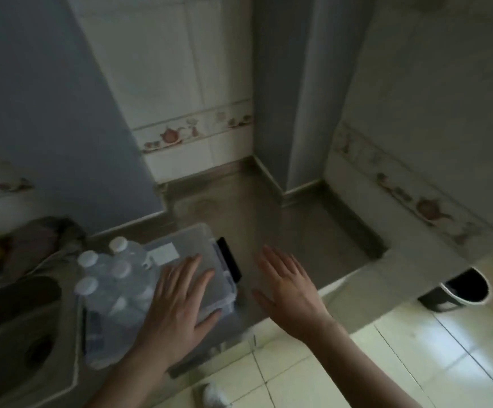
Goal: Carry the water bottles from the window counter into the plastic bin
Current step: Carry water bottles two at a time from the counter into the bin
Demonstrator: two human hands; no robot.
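A clear plastic bin [198, 240] with a black latch [230, 262] on its right end stands on the grey counter [283, 231]. Several water bottles [115, 275] with white caps stand upright in its left half. My left hand [180, 301] hovers over the bin's right half with straight, spread fingers; whether it touches the bin I cannot tell. My right hand [286, 290] floats over the counter just right of the bin, fingers straight and holding nothing.
A sink [18, 328] lies left of the bin, with a crumpled cloth [36, 240] behind it. Tiled walls and a grey pillar [292, 113] close off the counter's back. A dark waste bin [460, 290] stands on the pale floor tiles at right.
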